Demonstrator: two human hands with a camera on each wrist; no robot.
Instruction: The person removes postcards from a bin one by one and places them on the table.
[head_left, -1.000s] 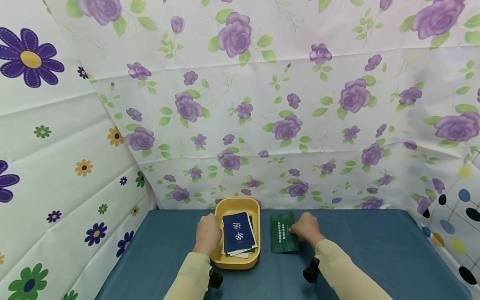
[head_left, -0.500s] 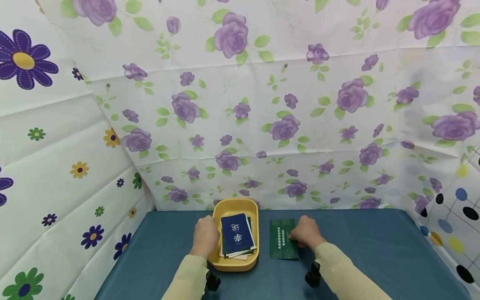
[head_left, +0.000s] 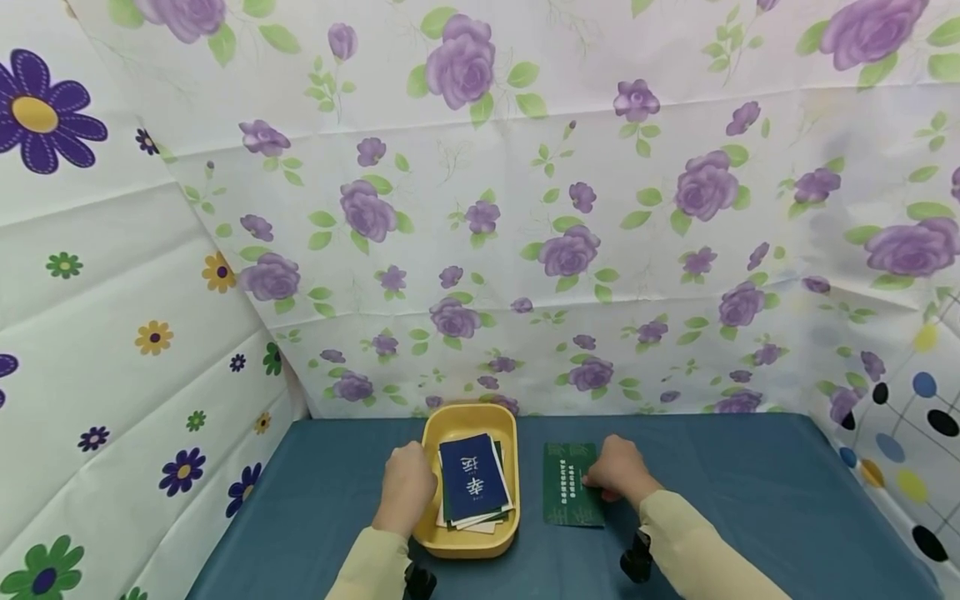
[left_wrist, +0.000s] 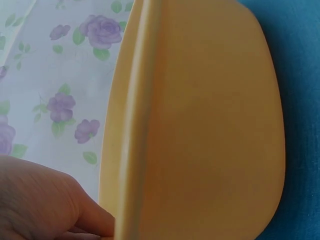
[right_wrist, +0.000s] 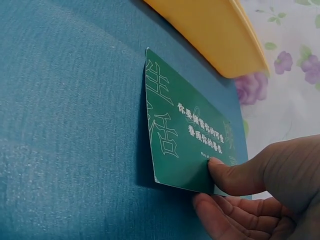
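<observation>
A yellow plastic basin [head_left: 462, 547] stands on the table with a stack of cards in it, a dark blue card [head_left: 474, 475] with white characters on top. My left hand [head_left: 407, 487] grips the basin's left rim; in the left wrist view the thumb side of that hand [left_wrist: 47, 205] meets the rim, its fingertips hidden. To the right of the basin, my right hand [head_left: 621, 471] pinches a green card [head_left: 567, 492] by its right edge. In the right wrist view the thumb lies on the printed face of the card [right_wrist: 180, 145] and fingers are underneath, with the card tilted off the tabletop.
A blue cloth [head_left: 720, 475] covers the table. Behind it hangs a white sheet with purple roses [head_left: 570, 250]. Another flowered sheet [head_left: 150, 375] closes the left side, and a dotted one [head_left: 915, 450] the right.
The basin, still in my left hand, has come slightly nearer to me. My right hand has drawn the green card a little nearer too. The head view has shifted slightly.
</observation>
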